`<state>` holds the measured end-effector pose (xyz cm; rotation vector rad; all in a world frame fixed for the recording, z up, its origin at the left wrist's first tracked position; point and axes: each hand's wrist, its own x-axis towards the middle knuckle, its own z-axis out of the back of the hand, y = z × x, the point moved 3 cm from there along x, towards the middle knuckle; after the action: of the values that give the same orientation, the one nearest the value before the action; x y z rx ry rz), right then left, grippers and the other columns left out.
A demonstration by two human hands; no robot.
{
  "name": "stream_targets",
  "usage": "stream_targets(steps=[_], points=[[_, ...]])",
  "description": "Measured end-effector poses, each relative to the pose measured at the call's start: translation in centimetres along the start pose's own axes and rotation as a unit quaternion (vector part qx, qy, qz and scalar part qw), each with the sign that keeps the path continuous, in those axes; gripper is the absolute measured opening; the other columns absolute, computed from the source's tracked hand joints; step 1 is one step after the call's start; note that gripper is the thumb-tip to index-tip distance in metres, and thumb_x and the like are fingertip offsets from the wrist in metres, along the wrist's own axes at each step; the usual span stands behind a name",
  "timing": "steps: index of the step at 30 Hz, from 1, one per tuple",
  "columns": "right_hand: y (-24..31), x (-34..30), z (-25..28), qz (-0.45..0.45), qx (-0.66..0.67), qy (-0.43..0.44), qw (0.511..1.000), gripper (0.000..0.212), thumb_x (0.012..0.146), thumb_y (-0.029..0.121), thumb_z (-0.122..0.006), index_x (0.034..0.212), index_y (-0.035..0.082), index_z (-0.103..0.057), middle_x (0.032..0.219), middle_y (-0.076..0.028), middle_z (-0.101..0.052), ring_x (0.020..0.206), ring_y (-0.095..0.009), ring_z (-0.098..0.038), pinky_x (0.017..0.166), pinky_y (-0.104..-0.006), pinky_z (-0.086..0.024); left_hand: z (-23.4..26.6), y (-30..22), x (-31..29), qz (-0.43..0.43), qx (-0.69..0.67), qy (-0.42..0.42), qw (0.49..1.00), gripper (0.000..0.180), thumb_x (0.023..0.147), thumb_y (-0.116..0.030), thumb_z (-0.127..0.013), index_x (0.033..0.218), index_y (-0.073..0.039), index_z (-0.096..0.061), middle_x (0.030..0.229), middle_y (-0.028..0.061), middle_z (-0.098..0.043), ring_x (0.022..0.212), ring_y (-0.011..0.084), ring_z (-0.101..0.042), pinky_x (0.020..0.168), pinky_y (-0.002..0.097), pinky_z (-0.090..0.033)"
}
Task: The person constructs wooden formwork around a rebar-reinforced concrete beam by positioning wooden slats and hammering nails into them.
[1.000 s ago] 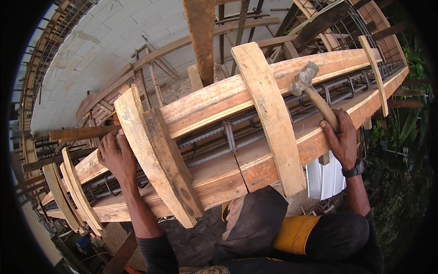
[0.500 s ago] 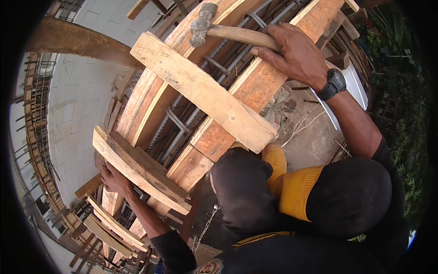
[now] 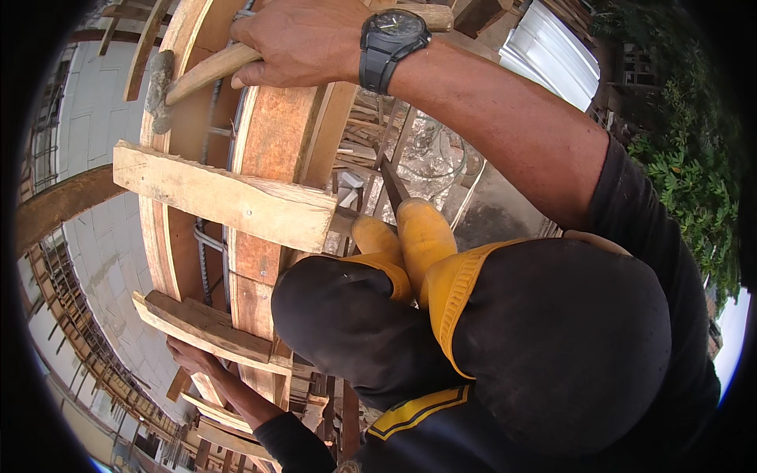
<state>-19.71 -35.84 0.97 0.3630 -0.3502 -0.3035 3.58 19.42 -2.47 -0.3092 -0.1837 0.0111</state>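
My right hand (image 3: 311, 43) is closed round the wooden handle of a hammer (image 3: 209, 72). The grey metal hammer head lies over the far-left side plank of a long wooden formwork (image 3: 268, 150). Below it, a pale wooden crosspiece (image 3: 225, 197) spans the formwork, with a nail head showing in it. A second, L-shaped wooden crosspiece (image 3: 213, 331) lies nearer to me. Just beside its near side, my left hand (image 3: 193, 359) is curled at the formwork's outer edge, its fingertips partly hidden. Steel reinforcing bars (image 3: 211, 260) run inside the formwork.
My dark-clothed knees (image 3: 347, 323) and yellow boots (image 3: 426, 236) are right of the formwork. A brown timber (image 3: 67, 205) sticks out at left before a grey block wall (image 3: 102, 260). Corrugated metal sheet (image 3: 552, 55) and green plants (image 3: 686, 181) lie at right.
My view has turned, so the formwork now runs more upright in the picture. My right hand has moved with the hammer toward the far left; my left hand remains by the nearer crosspiece.
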Motion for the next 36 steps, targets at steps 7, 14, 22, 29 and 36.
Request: stream_targets(steps=[7,14,22,29,36], points=[[-0.3,0.1,0.1,-0.041,-0.007,0.04,0.998,0.042,0.085,0.048,-0.067,0.099,0.009,-0.072,0.089,-0.014,-0.072,0.092,-0.034,-0.069,0.082,-0.0445,-0.053,-0.1,0.5,-0.2,0.023,0.07,0.023,0.997,0.062,0.096,-0.057,-0.029,0.126,-0.018,-0.067,0.124,0.006,-0.068,0.113,0.0326,-0.061,0.103,0.0561,-0.031],[0.2,0.8,-0.2,0.027,-0.027,0.019,0.999,0.04,0.089,0.046,-0.066,0.1,0.007,-0.066,0.077,-0.013,-0.062,0.081,-0.032,-0.062,0.075,-0.0462,-0.049,0.1,1.7,-0.3,-0.029,0.143,-0.031,0.989,0.06,0.099,-0.054,-0.035,0.128,-0.011,-0.065,0.126,0.0118,-0.064,0.119,0.0341,-0.053,0.101,0.0567,-0.031],[2.2,1.3,1.4,-0.008,-0.017,0.07,0.997,0.04,0.089,0.038,-0.07,0.097,0.0,-0.062,0.078,-0.016,-0.057,0.08,-0.034,-0.055,0.072,-0.046,-0.044,1.2,-2.3,-1.7,0.03,-0.062,-0.001,0.998,0.053,0.103,-0.046,-0.039,0.123,-0.004,-0.063,0.117,0.0192,-0.062,0.116,0.0345,-0.052,0.103,0.0519,-0.029],[2.4,1.8,1.3,0.024,-0.024,0.052,0.998,0.039,0.088,0.035,-0.07,0.097,-0.002,-0.061,0.081,-0.019,-0.056,0.082,-0.038,-0.054,0.073,-0.0476,-0.044,1.1,-4.8,-1.9,0.085,-0.257,0.019,0.962,0.06,0.105,-0.051,-0.039,0.126,0.001,-0.059,0.124,0.0201,-0.062,0.109,0.0297,-0.058,0.096,0.0419,-0.043],[3.2,1.9,1.4,0.002,-0.01,0.086,0.996,0.039,0.09,0.031,-0.069,0.105,-0.003,-0.059,0.089,-0.021,-0.059,0.086,-0.04,-0.057,0.076,-0.0478,-0.045,2.2,-8.1,-2.1,0.069,-0.253,0.032,0.965,0.059,0.1,-0.048,-0.055,0.134,-0.001,-0.05,0.117,0.0204,-0.062,0.109,0.0268,-0.058,0.096,0.0396,-0.045]])
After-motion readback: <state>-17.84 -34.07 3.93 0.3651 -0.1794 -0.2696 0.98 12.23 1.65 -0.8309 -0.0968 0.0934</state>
